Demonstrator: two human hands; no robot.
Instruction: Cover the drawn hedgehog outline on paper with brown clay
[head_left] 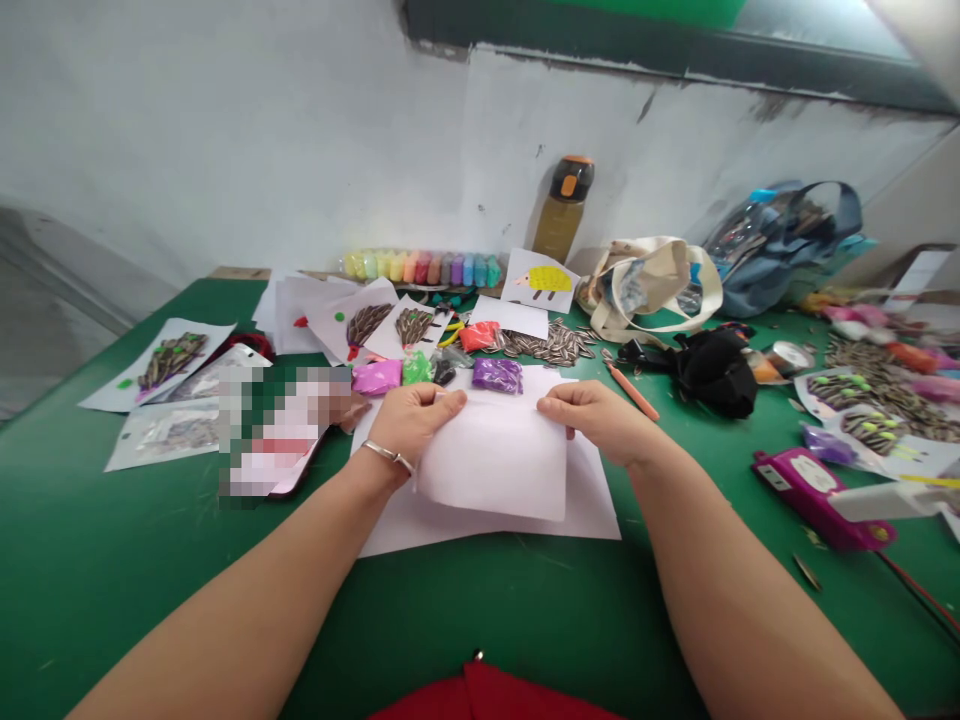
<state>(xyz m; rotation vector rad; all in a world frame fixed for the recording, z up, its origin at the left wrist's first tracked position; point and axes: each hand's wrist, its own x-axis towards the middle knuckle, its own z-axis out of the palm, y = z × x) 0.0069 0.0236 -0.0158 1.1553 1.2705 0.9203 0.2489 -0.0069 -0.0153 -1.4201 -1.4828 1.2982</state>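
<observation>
A small white sheet of paper (495, 460) hangs between my hands, slightly curved. My left hand (416, 425), with a silver bracelet at the wrist, pinches its upper left corner. At the upper right corner my right hand (592, 415) grips it between thumb and fingers. Beneath lies a larger white sheet (592, 505) on the green table. Just beyond the held paper sit packets of clay-like material: a purple one (497, 376), a pink one (377, 377) and a green one (417, 368). A phone (277, 450), partly blurred out, rests left of my left hand.
Sunflower seeds (551, 343) are heaped behind the packets. Seed-covered pictures (169, 360) lie at the left. A bottle (562, 210) and a row of coloured packets (427, 268) stand by the wall. An orange pen-like tool (632, 388), black pouch (716, 370) and magenta device (817, 495) are rightward.
</observation>
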